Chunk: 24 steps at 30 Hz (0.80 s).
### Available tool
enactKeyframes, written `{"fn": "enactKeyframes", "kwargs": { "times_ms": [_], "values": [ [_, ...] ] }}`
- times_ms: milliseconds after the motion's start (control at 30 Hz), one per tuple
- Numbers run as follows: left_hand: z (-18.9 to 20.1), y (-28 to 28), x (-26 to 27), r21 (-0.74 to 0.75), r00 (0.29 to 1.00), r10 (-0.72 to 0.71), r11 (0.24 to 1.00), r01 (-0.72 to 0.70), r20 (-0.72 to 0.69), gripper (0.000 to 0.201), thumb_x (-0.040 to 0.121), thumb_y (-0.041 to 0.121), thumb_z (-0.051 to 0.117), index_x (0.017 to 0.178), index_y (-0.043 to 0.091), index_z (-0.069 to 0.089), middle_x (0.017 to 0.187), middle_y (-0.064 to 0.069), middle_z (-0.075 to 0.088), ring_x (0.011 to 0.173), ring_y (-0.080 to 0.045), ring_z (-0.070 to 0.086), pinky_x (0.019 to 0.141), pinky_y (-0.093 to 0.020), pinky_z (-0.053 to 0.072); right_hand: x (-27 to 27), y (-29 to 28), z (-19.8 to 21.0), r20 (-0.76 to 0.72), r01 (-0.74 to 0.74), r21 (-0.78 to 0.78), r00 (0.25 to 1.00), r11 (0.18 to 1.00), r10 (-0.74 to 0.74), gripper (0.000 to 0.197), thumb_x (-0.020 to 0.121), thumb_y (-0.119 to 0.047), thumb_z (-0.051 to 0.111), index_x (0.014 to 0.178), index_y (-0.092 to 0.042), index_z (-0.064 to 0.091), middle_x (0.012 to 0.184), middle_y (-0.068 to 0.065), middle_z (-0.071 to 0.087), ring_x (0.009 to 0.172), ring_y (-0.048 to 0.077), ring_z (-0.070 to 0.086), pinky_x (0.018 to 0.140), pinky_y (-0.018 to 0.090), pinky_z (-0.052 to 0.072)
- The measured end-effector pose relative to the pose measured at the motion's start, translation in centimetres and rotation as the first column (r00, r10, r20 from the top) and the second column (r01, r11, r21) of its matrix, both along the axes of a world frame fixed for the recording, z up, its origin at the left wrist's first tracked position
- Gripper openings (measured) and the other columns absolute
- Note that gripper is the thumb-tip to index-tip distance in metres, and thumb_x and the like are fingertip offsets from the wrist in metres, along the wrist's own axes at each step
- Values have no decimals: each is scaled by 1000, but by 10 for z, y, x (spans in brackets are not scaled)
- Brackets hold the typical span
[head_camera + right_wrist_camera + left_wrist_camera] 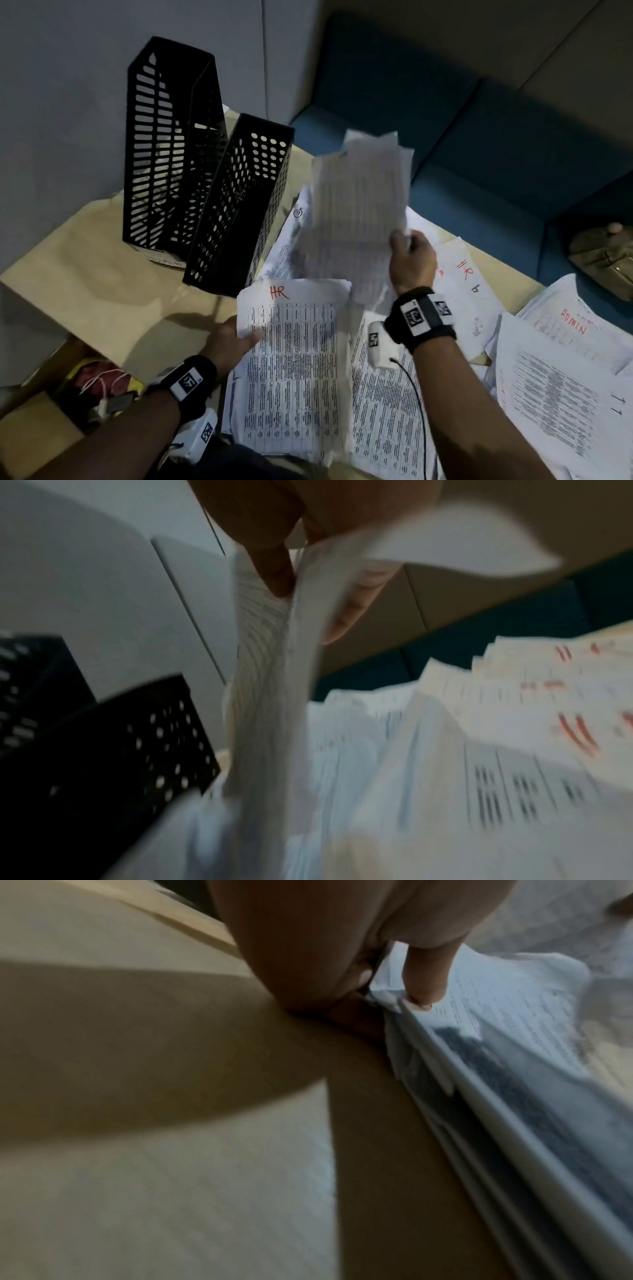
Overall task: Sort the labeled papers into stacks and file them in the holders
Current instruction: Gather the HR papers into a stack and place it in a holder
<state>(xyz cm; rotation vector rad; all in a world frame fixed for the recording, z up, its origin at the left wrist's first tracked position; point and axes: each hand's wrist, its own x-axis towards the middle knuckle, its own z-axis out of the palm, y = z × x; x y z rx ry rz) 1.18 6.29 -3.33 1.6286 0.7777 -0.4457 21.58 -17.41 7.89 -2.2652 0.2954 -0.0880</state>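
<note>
Two black perforated file holders (191, 192) stand at the table's back left. My left hand (236, 342) pinches the left edge of a stack of printed sheets (294, 370) marked HR in red; the left wrist view shows the thumb (424, 980) on top of the stack's edge (479, 1069). My right hand (409, 253) holds a blurred bundle of sheets (359, 205) upright in the air above the table, to the right of the holders. In the right wrist view the fingers (274, 569) pinch that bundle (270, 696) beside the nearer holder (113, 764).
Loose papers cover the right of the table: an HR sheet (469, 274), an ADMIN sheet (575, 325) and printed pages (561, 404). A blue sofa (479, 137) lies behind. An open cardboard box with oddments (99, 387) sits at lower left. Bare beige tabletop (96, 274) lies before the holders.
</note>
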Motion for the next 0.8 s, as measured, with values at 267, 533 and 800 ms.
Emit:
{"fn": "enactKeyframes", "kwargs": {
  "times_ms": [267,533,800],
  "values": [
    [19,-11,11,-59,993,45,998,-38,113,32,94,21,59,122,7,59,111,-11,69,104,-26,64,89,-37,51,-25,-73,95,375,7,241,922,971,-99,25,91,-8,60,113,3,58,91,-3,63,71,-24,54,69,-1,39],
    [50,-34,18,-27,983,51,999,-47,176,40,99,35,45,130,13,55,124,-5,63,118,-24,57,97,-32,42,-100,-60,-40,-346,-125,-10,931,992,114,48,98,-32,44,131,2,45,136,20,52,126,34,49,103,39,38],
    [46,-37,20,-177,955,161,977,-119,250,95,72,70,61,149,26,26,133,18,41,128,-9,37,110,-38,28,-167,-21,-66,-533,-359,118,764,926,364,31,98,-19,47,123,-4,37,77,-4,49,63,9,49,54,19,43]
  ]
}}
